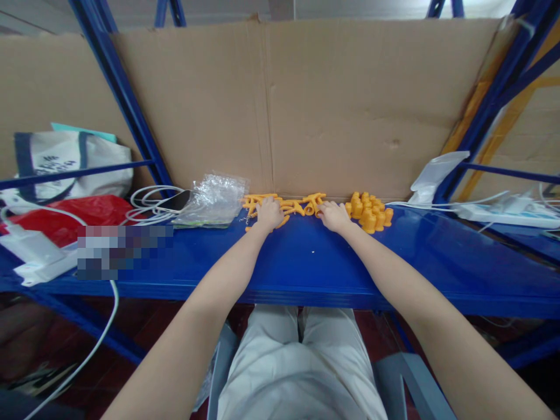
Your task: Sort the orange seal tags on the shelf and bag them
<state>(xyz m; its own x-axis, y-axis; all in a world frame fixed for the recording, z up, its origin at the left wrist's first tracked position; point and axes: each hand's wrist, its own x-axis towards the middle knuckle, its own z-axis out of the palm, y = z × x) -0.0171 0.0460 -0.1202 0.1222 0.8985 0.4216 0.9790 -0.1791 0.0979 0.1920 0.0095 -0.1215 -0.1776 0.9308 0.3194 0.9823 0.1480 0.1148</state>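
Note:
Both my arms reach far forward over a blue shelf (306,262). My left hand (268,212) rests on a loose pile of orange plastic parts (294,205) lying against the cardboard backing, its fingers curled down onto them. My right hand (333,214) sits at the right end of the same pile, fingers bent onto an orange part. Just right of that hand stands a tight cluster of upright orange pieces (370,211). Whether either hand really grips a part is hidden by the fingers.
A clear plastic bag (213,199) lies left of the pile, beside coiled white cables (151,204) and a dark phone (179,200). Farther left are a red bag (65,217) and a white tote (65,163). A white power strip (507,213) sits at right. Blue rack posts flank the cardboard (350,105).

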